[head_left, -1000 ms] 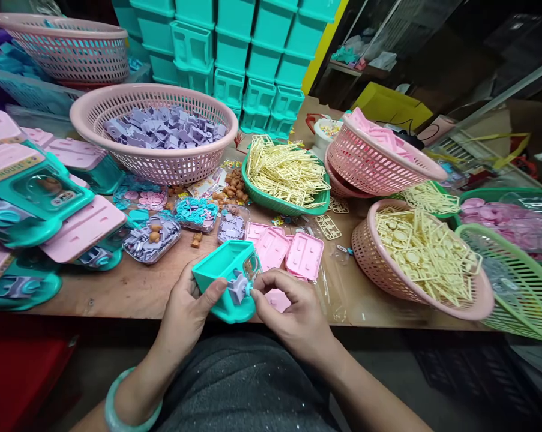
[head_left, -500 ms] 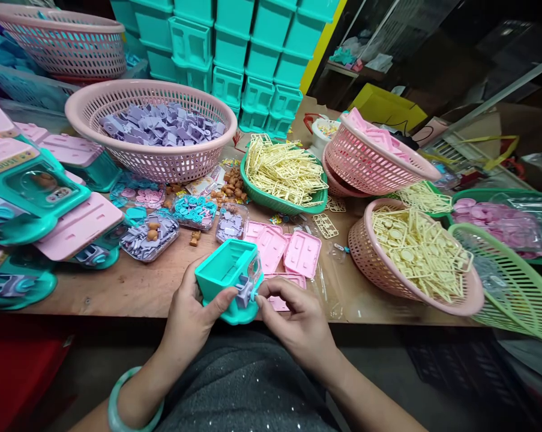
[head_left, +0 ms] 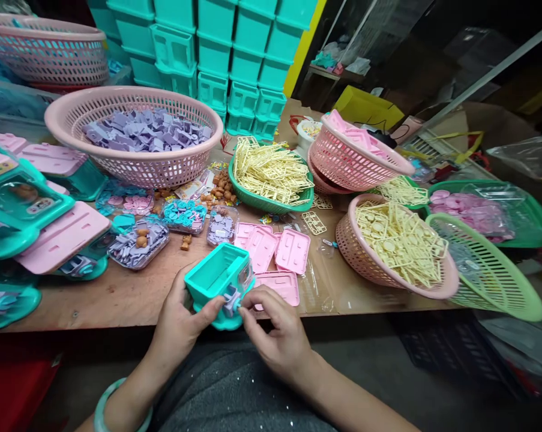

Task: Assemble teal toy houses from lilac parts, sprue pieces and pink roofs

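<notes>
- Head view: the left hand (head_left: 180, 321) grips the teal toy housing (head_left: 216, 279) from its left side, thumb pressed against the lower front face.
- The teal toy housing sits at the near edge of the wooden table (head_left: 117, 294), held just above the person's lap, open top facing up.
- The right hand (head_left: 275, 333) is closed in a pinch, fingertips on the small purple part (head_left: 231, 298) mounted at the front of the housing.
- A green bangle (head_left: 106, 405) circles the left wrist.
- Just behind the housing, flat pink panels (head_left: 275, 255) lie on the table, some overlapping.
- Left of the panels stand small clear trays: one with purple pieces (head_left: 138, 245), one with teal pieces (head_left: 183, 215).
- A large pink basket (head_left: 131, 171) at the rear left holds a heap of purple parts.
- A green basket (head_left: 271, 204) at centre holds cream-yellow sprues; a second pink basket (head_left: 365, 270) at the right holds more.
- Finished teal-and-pink toys (head_left: 41, 222) are stacked at the left edge.
- Teal crates (head_left: 216, 60) are stacked along the back.
</notes>
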Demonstrator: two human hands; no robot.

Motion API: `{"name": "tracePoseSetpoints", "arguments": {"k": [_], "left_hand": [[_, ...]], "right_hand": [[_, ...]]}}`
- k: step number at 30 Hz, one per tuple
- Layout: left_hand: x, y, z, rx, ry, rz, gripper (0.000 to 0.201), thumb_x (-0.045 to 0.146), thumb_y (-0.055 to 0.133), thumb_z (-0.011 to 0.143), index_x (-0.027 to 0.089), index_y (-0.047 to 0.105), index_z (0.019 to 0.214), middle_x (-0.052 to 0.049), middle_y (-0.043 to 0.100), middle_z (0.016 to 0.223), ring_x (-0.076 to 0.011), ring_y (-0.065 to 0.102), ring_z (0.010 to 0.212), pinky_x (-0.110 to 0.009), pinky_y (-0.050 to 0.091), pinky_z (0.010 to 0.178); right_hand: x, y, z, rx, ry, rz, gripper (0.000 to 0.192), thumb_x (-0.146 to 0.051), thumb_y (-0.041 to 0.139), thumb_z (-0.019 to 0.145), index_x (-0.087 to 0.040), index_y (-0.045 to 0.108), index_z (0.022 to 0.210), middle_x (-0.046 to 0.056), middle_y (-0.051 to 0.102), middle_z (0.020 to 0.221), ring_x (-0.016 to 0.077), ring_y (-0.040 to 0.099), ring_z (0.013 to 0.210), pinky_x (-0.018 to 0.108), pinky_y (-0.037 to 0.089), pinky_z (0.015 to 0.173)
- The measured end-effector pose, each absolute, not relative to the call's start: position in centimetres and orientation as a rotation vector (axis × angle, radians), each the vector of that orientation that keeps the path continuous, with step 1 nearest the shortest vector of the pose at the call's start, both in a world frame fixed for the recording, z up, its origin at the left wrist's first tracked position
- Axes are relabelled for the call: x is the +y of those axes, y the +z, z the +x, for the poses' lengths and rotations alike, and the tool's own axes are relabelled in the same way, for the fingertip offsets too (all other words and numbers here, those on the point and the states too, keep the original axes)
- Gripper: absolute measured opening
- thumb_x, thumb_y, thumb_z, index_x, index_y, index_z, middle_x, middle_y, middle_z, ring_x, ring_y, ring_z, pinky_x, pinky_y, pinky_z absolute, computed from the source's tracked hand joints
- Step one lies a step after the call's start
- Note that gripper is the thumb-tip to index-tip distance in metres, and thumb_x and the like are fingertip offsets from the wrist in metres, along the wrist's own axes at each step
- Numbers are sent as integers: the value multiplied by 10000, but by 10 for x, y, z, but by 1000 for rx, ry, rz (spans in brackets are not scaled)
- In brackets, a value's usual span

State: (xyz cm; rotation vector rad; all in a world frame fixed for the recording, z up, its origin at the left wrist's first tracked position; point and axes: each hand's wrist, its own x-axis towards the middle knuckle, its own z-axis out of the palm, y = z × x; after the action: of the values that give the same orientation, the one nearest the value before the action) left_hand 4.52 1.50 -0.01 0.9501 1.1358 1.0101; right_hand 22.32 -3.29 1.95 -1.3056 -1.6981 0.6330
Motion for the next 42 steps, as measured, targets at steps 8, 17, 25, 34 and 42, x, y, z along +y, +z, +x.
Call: {"name": "tracePoseSetpoints", "arguments": {"k": [8,17,25,34,42], "left_hand": [[34,-9,16,1035,973,643,493,518,790,768,169,700,1105,-68,772,980,-244,704,850,-289,561,697],[23,1,22,929,919,667,580,470,816,758,259,623,1262,-63,752,1135,-272,715,994,-318,577,806],[23,-7,13,1053,907,995,779,438,924,590,273,618,1286,-113,706,1293,-370,678,1152,-358,587,889],[44,-17,13,1042,831,1204,808,409,873,682,267,543,1405,-150,598,1463,-384,578,1338,-397,545,1031],[59,-13,28,1084,808,1564,960,371,812,775,344,325,1602,-57,279,1707,-347,171,1585,-519,77,1291]], "right_hand": [[-31,-8,245,-1736,310,-1258,269,-100,623,919,-245,638,1145,70,702,963,219,676,908,352,573,787],[-14,-4,224,-1529,1063,-1270,791,-315,733,887,-308,274,1532,130,512,1517,281,531,1392,493,482,1130],[-20,-26,226,-1752,703,-1237,941,-227,697,889,-276,106,1618,177,482,1539,313,504,1413,510,488,1131],[-19,-53,275,-1977,54,-1322,455,-106,526,940,-238,491,1373,134,655,1161,288,635,1093,504,574,948],[23,-17,303,-1832,-186,-1353,201,-76,546,949,-221,637,1053,78,674,955,241,603,928,414,535,868]]}}
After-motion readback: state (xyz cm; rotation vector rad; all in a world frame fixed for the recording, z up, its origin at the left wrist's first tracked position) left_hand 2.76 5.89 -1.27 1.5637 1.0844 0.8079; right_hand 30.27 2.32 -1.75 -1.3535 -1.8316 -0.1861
